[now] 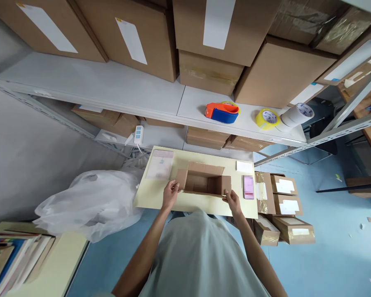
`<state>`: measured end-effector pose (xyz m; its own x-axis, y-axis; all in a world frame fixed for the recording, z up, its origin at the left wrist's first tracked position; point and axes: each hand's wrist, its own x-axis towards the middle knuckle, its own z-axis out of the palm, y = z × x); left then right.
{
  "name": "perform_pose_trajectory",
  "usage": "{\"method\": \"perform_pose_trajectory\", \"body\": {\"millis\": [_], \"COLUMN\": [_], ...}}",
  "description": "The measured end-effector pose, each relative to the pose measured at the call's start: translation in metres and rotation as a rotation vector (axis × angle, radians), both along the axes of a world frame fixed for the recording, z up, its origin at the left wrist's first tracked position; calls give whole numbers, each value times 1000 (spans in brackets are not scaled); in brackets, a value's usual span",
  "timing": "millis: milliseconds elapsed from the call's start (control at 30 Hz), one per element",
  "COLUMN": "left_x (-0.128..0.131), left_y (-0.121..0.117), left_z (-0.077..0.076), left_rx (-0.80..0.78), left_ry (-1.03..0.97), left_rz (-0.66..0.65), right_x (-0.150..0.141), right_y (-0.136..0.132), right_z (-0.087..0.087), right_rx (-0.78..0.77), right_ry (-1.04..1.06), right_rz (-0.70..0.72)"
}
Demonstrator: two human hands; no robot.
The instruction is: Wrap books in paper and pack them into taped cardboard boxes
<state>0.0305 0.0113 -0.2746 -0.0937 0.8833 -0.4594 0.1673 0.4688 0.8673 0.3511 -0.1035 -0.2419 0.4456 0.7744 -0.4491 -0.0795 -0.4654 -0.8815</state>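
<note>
Centrally, open box, hands at side flaps

Loose pale grey-green top, plain, no print visible, soft vertical folds down front; forearms bare, no sleeve past elbow in view; left hand and right hand ungloved; no watch or bracelet visible.

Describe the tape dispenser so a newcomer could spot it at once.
Find the long white shelf above the pale table. The tape dispenser sits right of centre near its front edge, orange and blue, unlike the yellow tape roll and white tape farther right.
</note>
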Motion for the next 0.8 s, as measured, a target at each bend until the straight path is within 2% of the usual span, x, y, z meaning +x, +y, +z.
{"method": "perform_pose_trajectory", "body": {"millis": [133, 300, 433, 533, 667, 800], "left_x": [2, 0, -23, -55, -98, -117], "left_y": [8, 17, 30, 52, 94, 130], "left_z": [-1, 0, -2, -10, -25, -39], "left_rx": [66, 58, 116, 156, 118, 19], "left_ry": [-61, -99, -74, 125, 493, 738], "left_rz": [29, 2, -68, -67, -73, -152], "right_x": [-3, -5, -3, 1, 4, -1], "right_y": [10, 19, 19, 19, 23, 29], "right_z": [4, 7, 13, 23, 44, 66], "right_rx": [35, -45, -44, -31, -4, 10], "right_ry": [10, -3, -119, -244, -411, -486], "right_rz": [-27, -39, -75, -128, -165, -172]}}
